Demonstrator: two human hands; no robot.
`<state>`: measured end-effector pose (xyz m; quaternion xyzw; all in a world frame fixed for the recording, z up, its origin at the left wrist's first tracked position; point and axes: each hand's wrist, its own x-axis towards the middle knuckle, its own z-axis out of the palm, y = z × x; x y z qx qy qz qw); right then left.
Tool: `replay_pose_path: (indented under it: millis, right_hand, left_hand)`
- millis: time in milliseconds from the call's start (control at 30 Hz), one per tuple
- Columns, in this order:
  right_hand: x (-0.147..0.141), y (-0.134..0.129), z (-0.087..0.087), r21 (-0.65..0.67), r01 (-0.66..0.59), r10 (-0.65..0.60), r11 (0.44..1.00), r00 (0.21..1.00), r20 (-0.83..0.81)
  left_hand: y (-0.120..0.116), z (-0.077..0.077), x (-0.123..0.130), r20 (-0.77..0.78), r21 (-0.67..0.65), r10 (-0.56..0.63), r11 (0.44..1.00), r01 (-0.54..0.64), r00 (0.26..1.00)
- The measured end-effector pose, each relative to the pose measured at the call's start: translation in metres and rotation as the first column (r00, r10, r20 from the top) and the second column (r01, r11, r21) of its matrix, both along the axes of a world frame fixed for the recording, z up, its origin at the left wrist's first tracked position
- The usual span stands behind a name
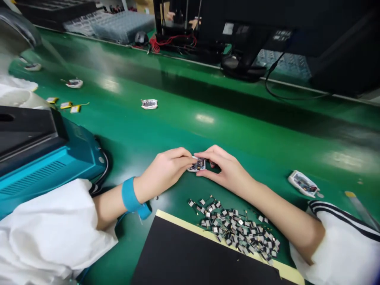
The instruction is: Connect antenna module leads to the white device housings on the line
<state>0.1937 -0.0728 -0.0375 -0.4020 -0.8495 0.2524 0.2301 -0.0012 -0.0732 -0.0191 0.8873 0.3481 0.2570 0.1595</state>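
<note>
Between my two hands is a small white plastic housing [198,164] with a circuit board inside it. The fingers of my left hand [166,170] are pinched together at its left side, over the board; whatever they may hold is hidden. My right hand [227,166] grips the housing from the right, thumb on the near edge and fingers on the far edge. A teal wrist strap [130,196] circles my left wrist. Just below my hands lies a loose pile of small silver-and-black components [237,227] with short leads, partly over a black sheet [190,253] with a yellow edge.
Similar open housings lie at the right [303,183], beyond my hands [149,104] and at the far left. Yellow-edged battery cells [65,105] sit behind a teal machine [74,146]. Monitors [267,27], red wires [156,44] and clear trays [124,25] line the back.
</note>
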Motion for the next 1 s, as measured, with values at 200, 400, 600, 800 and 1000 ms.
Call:
replay_pose_path:
  millis: [200,400,600,800,1000]
  right_hand:
    - [0.0,0.002,-0.002,0.029,0.048,-0.049,0.998,0.998,0.028]
    - [0.0,0.003,-0.003,0.052,0.045,-0.046,0.998,0.999,0.026]
    - [0.0,0.003,-0.004,0.059,0.039,-0.04,0.998,0.999,0.016]
    - [0.001,0.003,-0.004,0.054,0.029,-0.03,0.998,1.0,0.006]
    - [0.003,0.004,-0.006,0.045,0.025,-0.024,0.999,0.999,-0.022]
  left_hand:
    - [-0.03,0.048,-0.032,-0.094,-0.23,-0.157,0.964,0.132,0.983]
    - [-0.068,0.018,-0.055,-0.143,-0.229,-0.05,0.973,0.016,0.988]
    - [-0.032,-0.003,-0.06,-0.094,-0.127,0.154,0.978,-0.165,0.984]
    - [0.012,0.0,-0.06,-0.068,0.042,0.415,0.91,-0.413,0.907]
    - [-0.004,0.011,-0.014,-0.049,0.1,0.182,0.979,-0.177,0.982]
